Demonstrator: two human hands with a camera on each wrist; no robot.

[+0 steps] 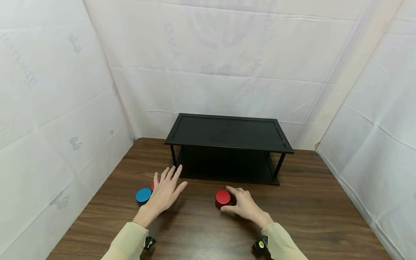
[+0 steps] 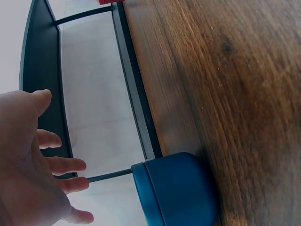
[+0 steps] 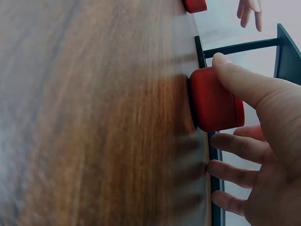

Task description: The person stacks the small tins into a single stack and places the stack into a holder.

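A red round tin (image 1: 222, 198) stands on the wooden table, right of the middle. My right hand (image 1: 245, 206) is beside it, thumb on the near side and fingers on the far side. In the right wrist view the thumb overlaps the red tin (image 3: 214, 101), while the lower fingers are spread apart from it; firm contact cannot be made out. Over the table on the left, my left hand (image 1: 165, 191) has its fingers spread and holds nothing. A blue round tin (image 1: 143, 196) is just left of it. Another red tin (image 1: 152, 186) is mostly hidden behind that hand.
Behind the hands is a black two-level shelf (image 1: 227, 133) on thin posts, its lower board (image 1: 224, 168) close to the tabletop. White sheeting (image 1: 208, 72) walls the table (image 1: 312, 209) at the back and on both sides.
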